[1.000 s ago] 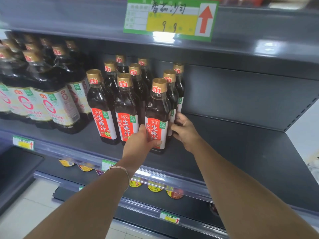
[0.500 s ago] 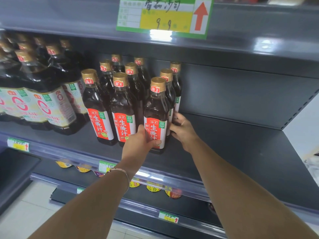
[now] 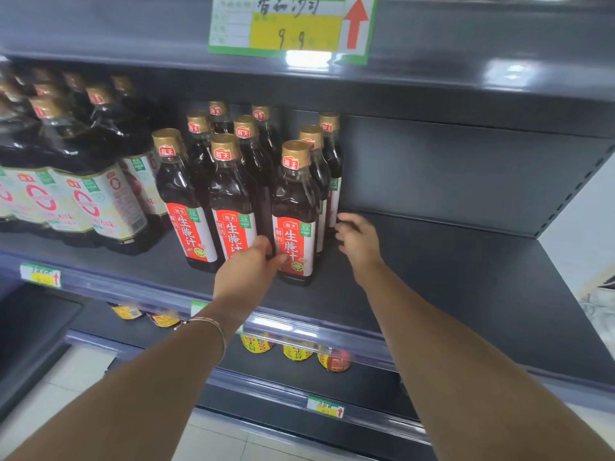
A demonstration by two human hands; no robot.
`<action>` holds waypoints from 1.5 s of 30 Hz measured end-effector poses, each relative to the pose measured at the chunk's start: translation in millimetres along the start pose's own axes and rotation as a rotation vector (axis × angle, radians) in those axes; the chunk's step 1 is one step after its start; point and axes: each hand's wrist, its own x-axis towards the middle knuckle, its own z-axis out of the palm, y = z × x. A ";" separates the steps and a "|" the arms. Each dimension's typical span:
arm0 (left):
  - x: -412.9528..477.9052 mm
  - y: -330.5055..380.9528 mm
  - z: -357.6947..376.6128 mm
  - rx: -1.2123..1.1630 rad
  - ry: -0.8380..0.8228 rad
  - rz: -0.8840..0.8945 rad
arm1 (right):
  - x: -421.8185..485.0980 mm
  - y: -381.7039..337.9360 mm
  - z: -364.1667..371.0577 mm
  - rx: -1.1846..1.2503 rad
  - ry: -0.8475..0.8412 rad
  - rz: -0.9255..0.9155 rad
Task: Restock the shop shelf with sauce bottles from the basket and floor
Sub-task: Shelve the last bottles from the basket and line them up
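Head view: a dark grey shelf [image 3: 449,261] carries a cluster of sauce bottles [image 3: 229,194] with gold caps and red labels, standing upright in three rows running front to back. The front bottle [image 3: 294,207] of the right-hand row stands upright near the shelf's front edge, just at three o'clock of its front-row neighbour.

The left hand [image 3: 248,271] reaches in from six o'clock and grips this front bottle low down, with the thumb [image 3: 283,259] across the red label and the fingers going round its nine o'clock side. A thin bracelet [image 3: 206,322] sits on that wrist.

The right hand [image 3: 359,239] hovers at three o'clock of the same row with its fingers loosely curled and nothing in them. Whether the fingertips touch the bottles behind cannot be told.

At nine o'clock of the cluster stand larger bottles [image 3: 86,194] with pale labels. At twelve o'clock a green and yellow price card [image 3: 289,24] with a red arrow hangs on the shelf above. At six o'clock, small jars [image 3: 296,352] sit on the lower shelf.
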 end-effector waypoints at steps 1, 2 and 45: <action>-2.6 0.3 -2.0 0.024 0.019 0.010 | 1.4 0.5 0.5 0.006 0.048 -0.004; -5.3 0.9 -3.6 0.048 0.026 0.023 | 2.7 1.1 1.4 0.012 0.078 -0.007; 1.5 16.1 12.1 -0.101 -0.017 -0.032 | -14.3 10.3 51.5 0.084 -0.100 0.120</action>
